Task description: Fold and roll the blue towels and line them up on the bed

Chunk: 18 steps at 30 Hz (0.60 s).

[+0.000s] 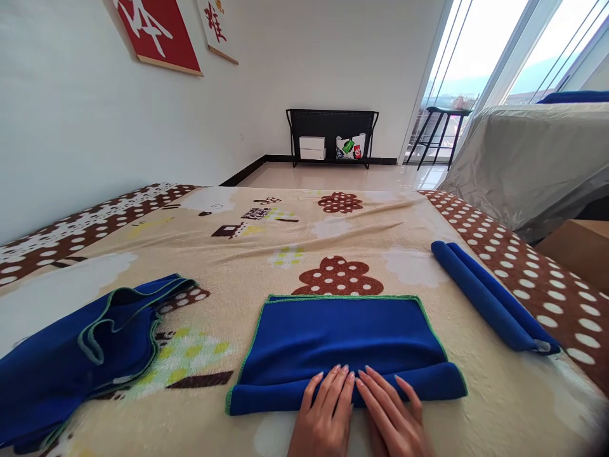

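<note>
A blue towel with green stitched edges lies in front of me, its near edge turned into a roll. My left hand rests on the middle of that roll, fingers stretched out over the top. Close beside it, my right hand lies on the same roll with its fingers extended. Both thumbs are mostly hidden. To the right is a rolled blue towel with a small white tag at its near end. Crumpled blue towels with green edges lie on the left.
A beige patterned blanket with brown dotted borders covers the surface beneath the towels. Beyond it stands a low black rack against the wall. On the right are a cardboard box, a grey-covered piece of furniture and a stool.
</note>
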### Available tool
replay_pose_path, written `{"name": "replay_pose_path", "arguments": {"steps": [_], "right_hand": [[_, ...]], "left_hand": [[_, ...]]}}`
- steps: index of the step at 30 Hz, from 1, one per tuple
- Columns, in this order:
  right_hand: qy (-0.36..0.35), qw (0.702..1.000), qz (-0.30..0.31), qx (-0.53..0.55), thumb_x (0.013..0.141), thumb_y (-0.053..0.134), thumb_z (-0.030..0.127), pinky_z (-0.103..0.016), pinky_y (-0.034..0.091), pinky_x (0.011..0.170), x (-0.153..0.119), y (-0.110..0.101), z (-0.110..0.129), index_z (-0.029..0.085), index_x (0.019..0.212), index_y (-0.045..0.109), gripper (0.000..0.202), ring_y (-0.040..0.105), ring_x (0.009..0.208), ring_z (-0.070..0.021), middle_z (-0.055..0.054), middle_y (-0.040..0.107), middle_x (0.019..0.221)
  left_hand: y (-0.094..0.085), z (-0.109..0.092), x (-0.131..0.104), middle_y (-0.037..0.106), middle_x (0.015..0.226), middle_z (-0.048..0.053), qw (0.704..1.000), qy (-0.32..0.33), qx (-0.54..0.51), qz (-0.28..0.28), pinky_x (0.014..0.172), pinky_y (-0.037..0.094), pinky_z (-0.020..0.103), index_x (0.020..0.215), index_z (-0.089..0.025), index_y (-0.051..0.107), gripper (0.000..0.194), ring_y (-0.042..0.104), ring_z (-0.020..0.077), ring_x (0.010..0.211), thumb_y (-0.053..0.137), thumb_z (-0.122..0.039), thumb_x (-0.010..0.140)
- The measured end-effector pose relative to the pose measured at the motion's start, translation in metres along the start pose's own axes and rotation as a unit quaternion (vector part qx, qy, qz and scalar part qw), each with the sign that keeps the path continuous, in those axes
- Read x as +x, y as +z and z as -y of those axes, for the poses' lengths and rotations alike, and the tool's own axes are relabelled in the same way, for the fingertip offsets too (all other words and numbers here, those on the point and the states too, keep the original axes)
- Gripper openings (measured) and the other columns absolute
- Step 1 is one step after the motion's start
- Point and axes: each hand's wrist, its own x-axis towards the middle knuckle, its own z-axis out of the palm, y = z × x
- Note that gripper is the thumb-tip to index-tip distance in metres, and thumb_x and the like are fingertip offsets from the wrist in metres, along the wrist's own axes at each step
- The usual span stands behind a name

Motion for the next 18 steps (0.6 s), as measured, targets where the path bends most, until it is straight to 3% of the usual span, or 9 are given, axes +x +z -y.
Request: {"name": "replay_pose_path", "arguments": {"steps": [2,6,14,18], "right_hand": [[-0.029,0.999,0.015,0.005,0.090,0.047,0.012,-0.033,0.025,0.118,0.002,0.004,-0.002,0.016,0.132,0.059,0.044,0.062,0.122,-0.0156,-0.003,0.065,0.132],[-0.003,0.999,0.044,-0.005,0.096,0.049,0.026,-0.032,0.036,0.109,0.001,0.004,-0.016,0.014,0.134,0.057,0.041,0.059,0.125,-0.0169,-0.003,0.062,0.136],[0.099,0.994,0.044,-0.022,0.099,0.047,0.038,-0.038,0.035,0.109,-0.033,-0.006,-0.055,0.016,0.142,0.049,0.048,0.057,0.125,-0.0204,-0.005,0.060,0.139],[0.107,0.994,0.019,0.002,0.097,0.053,0.037,-0.040,0.037,0.106,-0.040,-0.011,-0.057,0.017,0.138,0.052,0.046,0.059,0.121,-0.0229,-0.008,0.063,0.133]], "left_hand": [[-0.003,0.005,0.001,0.072,0.122,0.002,1.000,-0.015,0.003,0.010,0.106,0.038,0.026,0.124,-0.019,0.065,0.034,0.063,0.0132,0.117,0.043,-0.017,0.098],[-0.009,0.023,-0.007,0.069,0.127,0.003,0.999,-0.031,0.024,0.027,0.103,0.038,0.027,0.129,-0.020,0.062,0.037,0.061,0.0132,0.121,0.042,-0.017,0.099],[-0.030,0.078,-0.042,0.068,0.129,0.006,0.995,-0.056,0.076,0.042,0.103,0.037,0.031,0.130,-0.018,0.060,0.035,0.061,0.0165,0.119,0.047,-0.024,0.098],[-0.041,0.081,-0.044,0.069,0.125,0.008,0.997,-0.062,0.049,0.020,0.101,0.040,0.032,0.128,-0.017,0.061,0.033,0.061,0.0186,0.119,0.051,-0.020,0.097]]}}
